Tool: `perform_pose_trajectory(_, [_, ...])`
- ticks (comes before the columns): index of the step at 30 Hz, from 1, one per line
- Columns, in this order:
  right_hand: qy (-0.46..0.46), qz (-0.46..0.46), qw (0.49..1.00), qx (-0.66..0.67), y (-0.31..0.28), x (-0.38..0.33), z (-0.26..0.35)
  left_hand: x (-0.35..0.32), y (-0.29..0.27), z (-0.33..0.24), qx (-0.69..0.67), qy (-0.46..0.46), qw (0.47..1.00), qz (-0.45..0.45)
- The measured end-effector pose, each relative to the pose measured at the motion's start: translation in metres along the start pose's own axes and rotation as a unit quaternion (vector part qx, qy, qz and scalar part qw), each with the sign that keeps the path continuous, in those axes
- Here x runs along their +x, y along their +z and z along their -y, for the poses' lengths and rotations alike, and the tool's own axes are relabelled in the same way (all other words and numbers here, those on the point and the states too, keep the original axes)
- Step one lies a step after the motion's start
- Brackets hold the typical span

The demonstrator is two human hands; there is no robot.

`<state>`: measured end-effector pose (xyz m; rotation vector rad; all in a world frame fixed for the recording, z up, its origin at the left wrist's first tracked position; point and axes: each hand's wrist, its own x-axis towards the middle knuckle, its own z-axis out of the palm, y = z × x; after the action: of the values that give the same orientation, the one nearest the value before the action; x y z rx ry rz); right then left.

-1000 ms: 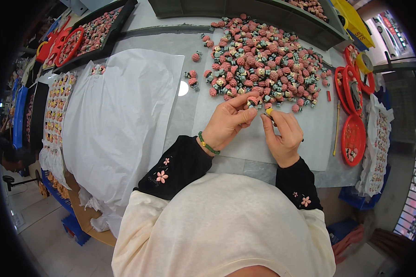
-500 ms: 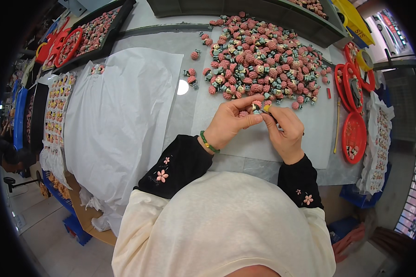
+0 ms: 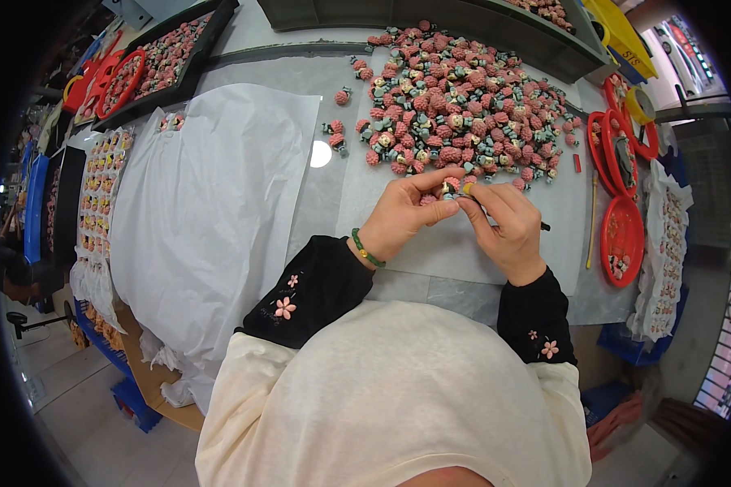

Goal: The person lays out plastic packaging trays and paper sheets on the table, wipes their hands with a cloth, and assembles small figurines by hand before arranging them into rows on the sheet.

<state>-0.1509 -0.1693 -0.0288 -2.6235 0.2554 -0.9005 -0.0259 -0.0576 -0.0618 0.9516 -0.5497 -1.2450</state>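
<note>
My left hand [image 3: 406, 213], with a green bracelet at its wrist, pinches a small pink-haired figurine [image 3: 452, 185] between thumb and fingers. Another pink-topped figurine [image 3: 428, 199] shows in its palm. My right hand [image 3: 508, 231] is closed on a thin dark tool [image 3: 546, 227], whose rear end sticks out beside the hand. A yellow cover [image 3: 468, 188] sits on a right fingertip. The tool's working end is at or close to the held figurine; contact is too small to make out. Just beyond both hands lies a large pile of similar figurines [image 3: 463, 105].
White sheeting [image 3: 211, 178] covers the table's left. A grey bin [image 3: 430, 15] stands behind the pile; a dark tray [image 3: 191, 85] of figurines sits far left. Right are red baskets [image 3: 622, 243], a yellow stick [image 3: 591, 219] and a small red piece [image 3: 577, 163].
My right hand has shifted slightly right and turned, and the dark tool's rear end now shows beyond it. My left hand keeps its grip on the figurine almost unmoved.
</note>
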Motion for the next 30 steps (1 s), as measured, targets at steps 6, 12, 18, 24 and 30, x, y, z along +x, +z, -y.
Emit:
perform_pose_trajectory(6, [-0.002, 0.014, 1.0, -0.001, -0.0011, 0.0022, -0.0012, 0.0006, -0.0013, 0.0006, 0.004, 0.0, 1.0, -0.002])
perform_pose_trajectory(12, [-0.001, 0.02, 1.0, -0.002, -0.0012, 0.0033, -0.0013, 0.0007, -0.0027, 0.0004, 0.035, 0.002, 0.999, 0.013])
perform_pose_trajectory(18, [0.004, 0.02, 1.0, -0.004, -0.0004, 0.0023, -0.0017, 0.0004, -0.0017, -0.0006, 0.042, 0.001, 0.999, 0.013])
perform_pose_trajectory(24, [0.014, 0.014, 1.0, -0.01, 0.0015, 0.0018, 0.0006, 0.0004, -0.0026, 0.0013, 0.002, 0.002, 1.0, -0.001])
perform_pose_trajectory(30, [0.024, 0.003, 1.0, -0.009, 0.0032, 0.0003, 0.0015, 0.0013, -0.0028, 0.0024, 0.003, 0.01, 1.0, 0.011])
